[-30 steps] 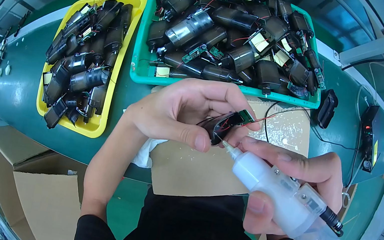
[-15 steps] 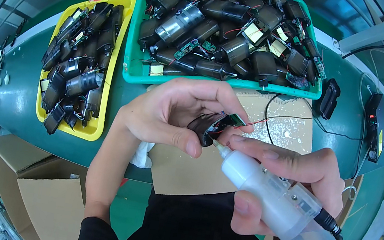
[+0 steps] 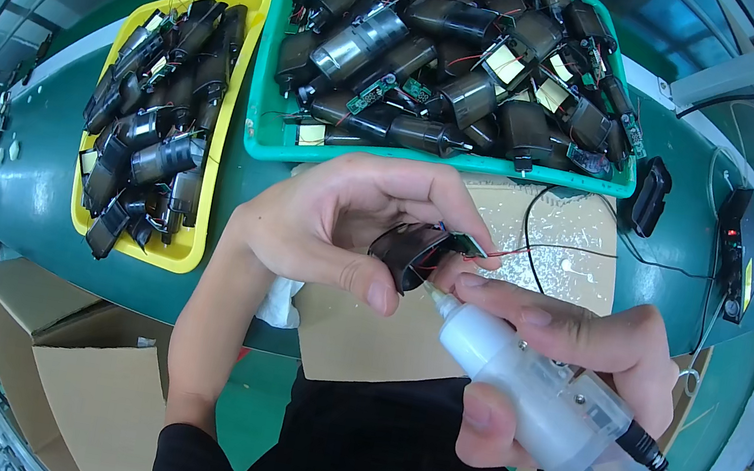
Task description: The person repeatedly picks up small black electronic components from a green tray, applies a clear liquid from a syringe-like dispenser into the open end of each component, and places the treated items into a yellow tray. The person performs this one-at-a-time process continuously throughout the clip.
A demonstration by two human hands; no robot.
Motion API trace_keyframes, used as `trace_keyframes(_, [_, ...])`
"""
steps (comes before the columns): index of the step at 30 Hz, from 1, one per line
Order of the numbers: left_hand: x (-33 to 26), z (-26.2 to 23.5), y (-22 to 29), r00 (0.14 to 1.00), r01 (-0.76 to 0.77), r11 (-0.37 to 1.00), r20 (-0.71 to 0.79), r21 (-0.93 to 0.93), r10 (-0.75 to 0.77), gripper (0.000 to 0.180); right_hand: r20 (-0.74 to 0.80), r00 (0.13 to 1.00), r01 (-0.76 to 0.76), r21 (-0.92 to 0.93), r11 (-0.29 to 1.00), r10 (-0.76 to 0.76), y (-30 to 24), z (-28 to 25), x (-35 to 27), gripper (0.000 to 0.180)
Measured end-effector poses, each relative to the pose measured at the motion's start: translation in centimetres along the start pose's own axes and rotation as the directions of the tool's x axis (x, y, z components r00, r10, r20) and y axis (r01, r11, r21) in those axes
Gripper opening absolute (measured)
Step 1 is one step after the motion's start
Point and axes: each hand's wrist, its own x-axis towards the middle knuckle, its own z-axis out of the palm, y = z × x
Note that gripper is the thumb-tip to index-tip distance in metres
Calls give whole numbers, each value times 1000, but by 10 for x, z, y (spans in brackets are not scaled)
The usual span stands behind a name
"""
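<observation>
My left hand (image 3: pixel 324 227) is curled around a dark translucent plastic housing (image 3: pixel 405 252), its open end facing right. A small green circuit board (image 3: pixel 468 244) with thin red wires sticks out of that end, close to my left fingertips. In my right hand (image 3: pixel 612 350) is a white, partly clear syringe-like dispenser (image 3: pixel 543 408), slanted with its narrow tip up and to the left. The tip is right by the lower rim of the housing's open end; whether it touches cannot be made out. My right index finger reaches along the dispenser toward the housing.
A green tray (image 3: pixel 261 121) heaped with dark housings, boards and wires stands at the back. To its left, a yellow tray (image 3: pixel 184 255) holds more. Beneath my hands lies a cardboard sheet (image 3: pixel 359 342). A black box (image 3: pixel 734 246) with cables stands right; an open carton (image 3: pixel 97 388) is lower left.
The housing has turned slightly in my left hand, showing more of its opening. The dispenser and my right hand have shifted slightly right and down.
</observation>
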Motion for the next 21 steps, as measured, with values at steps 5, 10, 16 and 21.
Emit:
trace_keyframes(5, [5,3,-1,1000,-9,999,16,-39,10,68,-62,998,22,-20,1000,-23,-7,-1,-1,45])
trace_keyframes(10, [3,0,0,999,-20,1000,44,-18,21,67,-47,999,14,-16,1000,-15,-10,-2,-1,48])
trace_keyframes(16, [3,0,1,998,-39,999,59,8,38,67,-16,999,-28,15,1000,28,-13,-4,-2,48])
trace_keyframes(21, [3,-1,1,997,-11,1000,75,22,9,68,-36,999,-3,8,1000,3,-11,-3,-3,47])
